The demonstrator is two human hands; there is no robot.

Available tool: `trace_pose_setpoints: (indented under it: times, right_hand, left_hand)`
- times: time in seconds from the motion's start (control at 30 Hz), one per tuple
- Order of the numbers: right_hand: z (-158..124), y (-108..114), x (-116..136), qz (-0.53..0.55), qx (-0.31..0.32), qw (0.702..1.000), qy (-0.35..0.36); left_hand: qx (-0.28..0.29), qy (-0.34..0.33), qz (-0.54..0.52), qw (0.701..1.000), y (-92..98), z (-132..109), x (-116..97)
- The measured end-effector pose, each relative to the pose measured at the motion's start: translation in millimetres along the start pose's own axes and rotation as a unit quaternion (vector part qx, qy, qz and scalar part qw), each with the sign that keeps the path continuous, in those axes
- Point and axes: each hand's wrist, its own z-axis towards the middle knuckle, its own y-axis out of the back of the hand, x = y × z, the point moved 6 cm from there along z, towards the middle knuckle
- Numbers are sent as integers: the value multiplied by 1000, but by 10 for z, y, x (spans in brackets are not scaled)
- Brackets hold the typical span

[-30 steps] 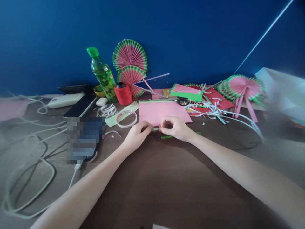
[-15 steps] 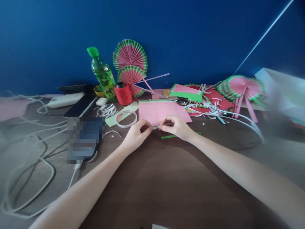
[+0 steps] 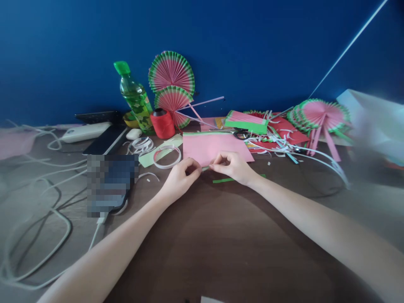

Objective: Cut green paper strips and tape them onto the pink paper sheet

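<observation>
Between my two hands runs a short, thin pale-green paper strip (image 3: 205, 168). My left hand (image 3: 184, 174) pinches its left end, thumb against fingers. Close by on the other side, my right hand (image 3: 232, 167) pinches the strip with its fingertips. Just behind both hands lies a pink paper sheet (image 3: 214, 147) with a green and white band along its far edge. Green paper strips (image 3: 222, 181) lie on the table beneath my right hand. What my fingertips cover of the strip is hidden.
Left: a phone (image 3: 115, 181) on a cable, a tape ring (image 3: 167, 157), a red thread spool (image 3: 162, 123) and a green bottle (image 3: 134, 99). Behind: a pleated paper fan (image 3: 172, 71). Right: scissors (image 3: 241, 134), paper scraps (image 3: 284, 145) and more fans (image 3: 323, 113).
Both hands keep their pinch on the strip, with barely any movement. The whole view has shifted very slightly.
</observation>
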Motion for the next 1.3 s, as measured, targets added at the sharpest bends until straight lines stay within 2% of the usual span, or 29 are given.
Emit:
trace_pose_setpoints:
  times: [0.27,0.5,0.73,1.03,1.3]
  right_hand:
    - [15,1,-40,12,2,1000,0]
    - [-23,-34,24,-8,13,1000,15]
    - [-20,-72,87,-48,39,998,26]
    - [34,21,101,-71,30,997,27]
    - [16,-14,101,-68,37,997,31]
  left_hand:
    - [22,-21,-4,1000,-22,-4,-41]
    - [13,7,23,1000,-54,7,-15]
    - [44,-19,47,998,-97,6,-18]
    - [61,30,-11,998,-88,-9,77]
    - [79,20,-42,996,-100,-11,36]
